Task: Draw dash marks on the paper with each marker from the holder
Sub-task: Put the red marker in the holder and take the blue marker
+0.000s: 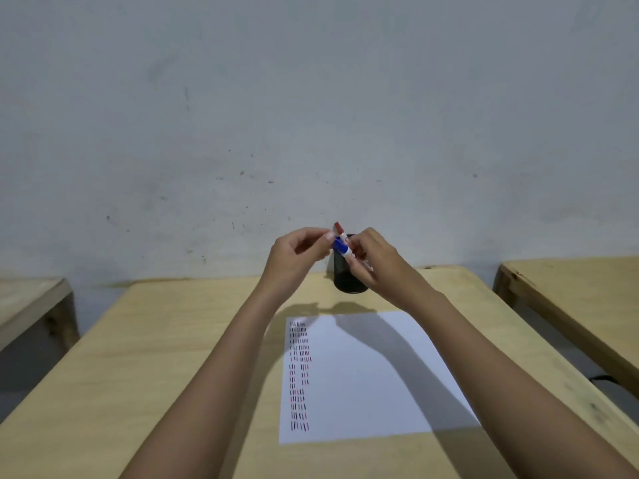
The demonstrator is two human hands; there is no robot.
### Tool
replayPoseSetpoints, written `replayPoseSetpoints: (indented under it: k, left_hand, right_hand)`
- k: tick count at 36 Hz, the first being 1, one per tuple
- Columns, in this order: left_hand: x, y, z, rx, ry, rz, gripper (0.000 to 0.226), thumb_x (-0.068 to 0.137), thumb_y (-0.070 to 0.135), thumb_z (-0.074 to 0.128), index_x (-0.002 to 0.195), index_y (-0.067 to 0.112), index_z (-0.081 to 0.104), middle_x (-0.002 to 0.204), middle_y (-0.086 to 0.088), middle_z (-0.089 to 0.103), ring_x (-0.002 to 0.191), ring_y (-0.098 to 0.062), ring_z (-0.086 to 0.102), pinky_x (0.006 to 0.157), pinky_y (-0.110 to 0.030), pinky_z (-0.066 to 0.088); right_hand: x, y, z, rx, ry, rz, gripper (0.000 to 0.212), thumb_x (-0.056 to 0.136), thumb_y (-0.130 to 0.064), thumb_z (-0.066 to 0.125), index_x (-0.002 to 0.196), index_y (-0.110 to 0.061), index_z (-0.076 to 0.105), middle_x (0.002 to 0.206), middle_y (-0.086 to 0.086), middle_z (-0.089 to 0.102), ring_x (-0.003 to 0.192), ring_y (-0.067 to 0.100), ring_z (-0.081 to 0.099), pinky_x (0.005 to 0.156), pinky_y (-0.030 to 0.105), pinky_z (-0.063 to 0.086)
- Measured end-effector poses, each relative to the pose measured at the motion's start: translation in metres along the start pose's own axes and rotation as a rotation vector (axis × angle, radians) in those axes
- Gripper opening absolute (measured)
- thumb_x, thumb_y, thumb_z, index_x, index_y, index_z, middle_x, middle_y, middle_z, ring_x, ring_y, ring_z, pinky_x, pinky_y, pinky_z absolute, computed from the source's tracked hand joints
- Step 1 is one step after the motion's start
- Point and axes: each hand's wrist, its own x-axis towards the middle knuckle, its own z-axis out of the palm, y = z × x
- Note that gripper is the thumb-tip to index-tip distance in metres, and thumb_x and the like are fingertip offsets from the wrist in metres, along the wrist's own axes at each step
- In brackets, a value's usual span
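Observation:
Both hands are raised in front of the black holder (pixel 349 283) at the table's far edge. My right hand (pixel 375 261) grips the white barrel of a blue marker (pixel 344 248). My left hand (pixel 297 255) pinches its blue cap end between thumb and fingers. A red-capped marker (pixel 339 228) sticks up just behind them, apparently standing in the holder. The white paper (pixel 373 371) lies on the table below, with several rows of black and red dash marks (pixel 300 375) down its left side.
The paper and holder rest on a light wooden table (pixel 155 357). Another wooden table (pixel 581 292) stands to the right and a third (pixel 31 302) to the left, with gaps between. A grey wall rises right behind the holder.

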Motion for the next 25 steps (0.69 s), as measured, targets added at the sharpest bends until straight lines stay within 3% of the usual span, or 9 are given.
replayPoseSetpoints:
  k: [2,4,8,12,14,17,20,25]
  left_hand:
    - [-0.012,0.002,-0.003,0.095,-0.042,0.018,0.007,0.086,0.018,0.065,0.087,0.022,0.071,0.078,0.006,0.071,0.07,-0.001,0.062,0.075,-0.018,0.051]
    - [-0.023,0.001,-0.006,0.149,-0.055,0.009,0.006,0.084,0.015,0.067,0.086,0.02,0.071,0.078,0.002,0.07,0.068,-0.002,0.06,0.074,-0.022,0.049]
    - [-0.04,-0.004,-0.012,0.195,-0.052,-0.011,0.01,0.083,0.016,0.068,0.088,0.009,0.072,0.086,-0.018,0.071,0.072,-0.012,0.057,0.077,-0.034,0.048]
    - [-0.051,-0.007,-0.015,0.216,-0.018,-0.014,0.011,0.085,0.018,0.066,0.087,0.01,0.072,0.081,-0.011,0.07,0.073,-0.012,0.06,0.079,-0.033,0.05]
    - [-0.055,-0.008,-0.018,0.162,0.01,-0.041,0.008,0.084,0.016,0.066,0.086,0.01,0.071,0.08,-0.011,0.069,0.075,-0.014,0.062,0.083,-0.033,0.051]
    - [-0.062,-0.014,-0.022,0.022,0.065,-0.097,0.007,0.084,0.009,0.065,0.086,0.006,0.07,0.084,-0.016,0.068,0.079,-0.019,0.064,0.085,-0.03,0.052]
    - [-0.067,-0.024,-0.03,-0.124,0.136,-0.156,0.009,0.086,0.007,0.062,0.083,0.01,0.07,0.076,-0.005,0.07,0.071,-0.008,0.066,0.075,-0.015,0.054]
    - [-0.074,-0.04,-0.037,-0.347,0.235,-0.267,0.008,0.085,0.008,0.063,0.082,0.01,0.071,0.071,0.004,0.073,0.069,-0.004,0.067,0.073,-0.011,0.054]
  right_hand:
    - [-0.008,-0.006,0.004,-0.041,-0.045,-0.034,0.017,0.095,-0.015,0.048,0.105,-0.001,0.052,0.103,0.005,0.048,0.116,0.008,0.038,0.078,0.006,0.031]
    - [-0.013,-0.011,0.008,-0.069,-0.082,-0.058,0.016,0.094,-0.014,0.048,0.101,0.0,0.051,0.103,0.008,0.049,0.116,0.015,0.034,0.074,0.009,0.029]
    - [-0.023,-0.021,0.013,-0.024,-0.135,-0.042,0.011,0.093,-0.016,0.048,0.096,-0.006,0.049,0.099,0.005,0.047,0.082,0.006,0.037,0.065,0.016,0.028]
    - [-0.031,-0.026,0.017,0.062,-0.148,0.009,0.007,0.093,-0.019,0.05,0.096,-0.013,0.05,0.088,-0.006,0.046,0.074,0.002,0.045,0.067,0.021,0.037]
    - [-0.035,-0.028,0.017,0.132,-0.135,0.05,0.007,0.092,-0.02,0.052,0.096,-0.014,0.053,0.085,-0.013,0.049,0.074,0.002,0.048,0.068,0.019,0.041]
    - [-0.043,-0.027,0.016,0.236,-0.124,0.12,0.006,0.09,-0.018,0.057,0.091,-0.013,0.059,0.085,-0.003,0.059,0.074,0.011,0.054,0.067,0.017,0.043]
    - [-0.053,-0.021,0.016,0.38,-0.108,0.236,0.002,0.086,-0.015,0.062,0.088,-0.014,0.063,0.082,-0.002,0.063,0.071,0.016,0.059,0.064,0.016,0.044]
    - [-0.065,-0.016,0.024,0.711,0.031,0.44,0.007,0.081,-0.008,0.069,0.088,-0.01,0.068,0.078,-0.003,0.065,0.058,0.01,0.058,0.062,0.017,0.048]
